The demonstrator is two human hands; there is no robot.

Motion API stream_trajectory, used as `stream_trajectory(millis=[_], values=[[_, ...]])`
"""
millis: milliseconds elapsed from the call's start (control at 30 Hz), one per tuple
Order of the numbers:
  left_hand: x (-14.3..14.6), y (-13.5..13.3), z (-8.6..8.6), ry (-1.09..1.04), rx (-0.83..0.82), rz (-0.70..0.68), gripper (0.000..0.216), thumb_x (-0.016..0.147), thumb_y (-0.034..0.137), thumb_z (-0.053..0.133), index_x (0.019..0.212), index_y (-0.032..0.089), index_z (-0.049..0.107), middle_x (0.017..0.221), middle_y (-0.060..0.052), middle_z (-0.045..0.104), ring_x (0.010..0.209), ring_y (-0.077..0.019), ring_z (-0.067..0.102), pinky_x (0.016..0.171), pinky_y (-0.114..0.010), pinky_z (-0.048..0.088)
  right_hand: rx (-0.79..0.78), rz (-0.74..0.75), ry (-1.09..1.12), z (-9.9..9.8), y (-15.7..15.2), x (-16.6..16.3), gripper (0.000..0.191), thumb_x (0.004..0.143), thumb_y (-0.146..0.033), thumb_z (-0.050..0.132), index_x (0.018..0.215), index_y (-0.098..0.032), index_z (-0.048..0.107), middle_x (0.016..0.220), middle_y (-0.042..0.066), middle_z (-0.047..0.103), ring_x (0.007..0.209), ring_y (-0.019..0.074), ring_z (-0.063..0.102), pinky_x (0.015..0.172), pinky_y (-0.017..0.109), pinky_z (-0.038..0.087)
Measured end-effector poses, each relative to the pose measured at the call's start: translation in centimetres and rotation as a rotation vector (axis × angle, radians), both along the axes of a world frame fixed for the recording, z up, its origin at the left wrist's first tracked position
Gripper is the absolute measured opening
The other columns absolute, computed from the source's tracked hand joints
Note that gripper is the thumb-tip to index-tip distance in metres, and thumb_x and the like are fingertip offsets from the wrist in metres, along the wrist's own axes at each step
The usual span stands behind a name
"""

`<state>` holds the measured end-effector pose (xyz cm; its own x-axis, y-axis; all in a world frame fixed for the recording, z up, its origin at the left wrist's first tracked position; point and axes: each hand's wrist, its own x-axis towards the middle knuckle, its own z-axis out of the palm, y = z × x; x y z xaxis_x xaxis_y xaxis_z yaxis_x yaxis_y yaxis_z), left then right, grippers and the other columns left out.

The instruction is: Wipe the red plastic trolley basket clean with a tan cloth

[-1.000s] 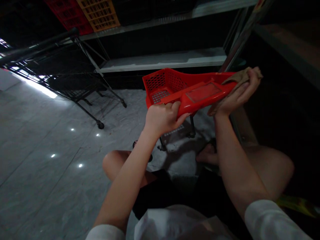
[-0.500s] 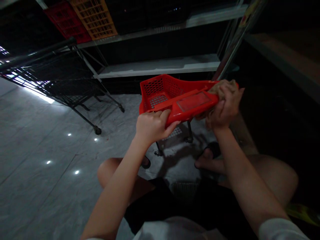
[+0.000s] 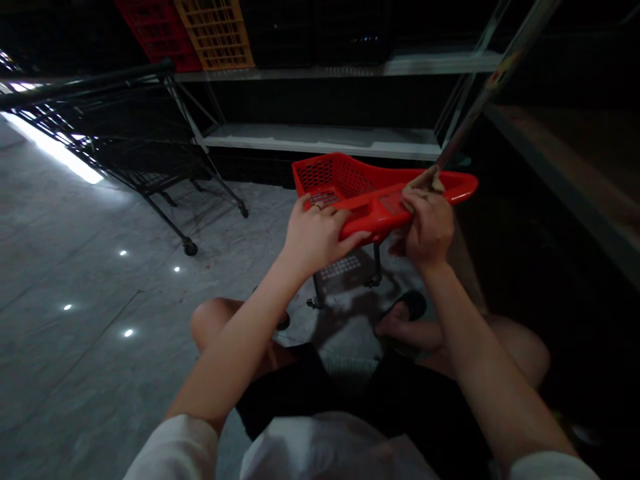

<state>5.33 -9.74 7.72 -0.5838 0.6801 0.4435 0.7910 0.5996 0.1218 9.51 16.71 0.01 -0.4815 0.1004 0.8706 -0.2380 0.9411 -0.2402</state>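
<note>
A small red plastic shopping cart (image 3: 383, 217) with a perforated basket stands on thin dark legs between my feet. My left hand (image 3: 316, 233) grips the near left part of its rim, thumb below and fingers over the top. My right hand (image 3: 429, 227) is closed on a tan cloth (image 3: 425, 183), which it presses against the cart's handle panel. Part of the cloth sticks up past my fingers; the rest is hidden under them. The cart's right end shows beyond my right hand.
A dark metal shopping trolley (image 3: 125, 133) stands at the left. Behind is a shelf rack (image 3: 320, 137) with a red crate (image 3: 160, 33) and a yellow crate (image 3: 215, 33) on its upper level. A dark ledge (image 3: 560, 153) runs along the right. Grey floor tiles (image 3: 90, 360) extend left.
My right hand has slid with the cloth from the cart's right end leftward onto the handle panel. My left hand keeps its place on the rim. The view has shifted slightly.
</note>
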Motion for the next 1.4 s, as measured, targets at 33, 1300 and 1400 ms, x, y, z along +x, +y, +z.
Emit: stream_trajectory(millis=[33,1300,1400], values=[[-0.4,-1.0,-0.2,-0.026,0.028,-0.029,0.050,0.107,0.064,0.059,0.121,0.020,0.077,0.114,-0.012,0.083,0.112,-0.0325,0.077,0.117,-0.057,0.049,-0.034,-0.004,-0.003,0.1,1.1,-0.1,0.041,0.112,-0.042,0.039,0.126,-0.026,0.074,0.123,0.014,0.077,0.122,0.0322,0.072,0.109,0.057,0.054],[1.1,3.2,-6.4,-0.023,0.439,-0.121,0.047,0.103,0.026,0.061,0.150,0.027,0.060,0.157,-0.011,0.066,0.146,-0.0277,0.061,0.133,-0.058,0.036,-0.284,0.257,-0.179,3.9,-8.6,2.8,0.071,0.110,-0.036,0.041,0.177,-0.032,0.017,0.172,0.015,0.047,0.151,0.0287,0.056,0.120,0.055,0.053],[0.4,2.1,-5.8,-0.094,0.547,0.001,0.047,0.105,0.023,0.054,0.152,0.025,0.057,0.151,-0.012,0.070,0.141,-0.0250,0.065,0.126,-0.051,0.048,-0.090,0.124,-0.276,3.9,-6.1,1.7,0.044,0.113,-0.043,0.040,0.145,-0.029,0.066,0.146,0.010,0.071,0.146,0.0309,0.057,0.130,0.063,0.037]])
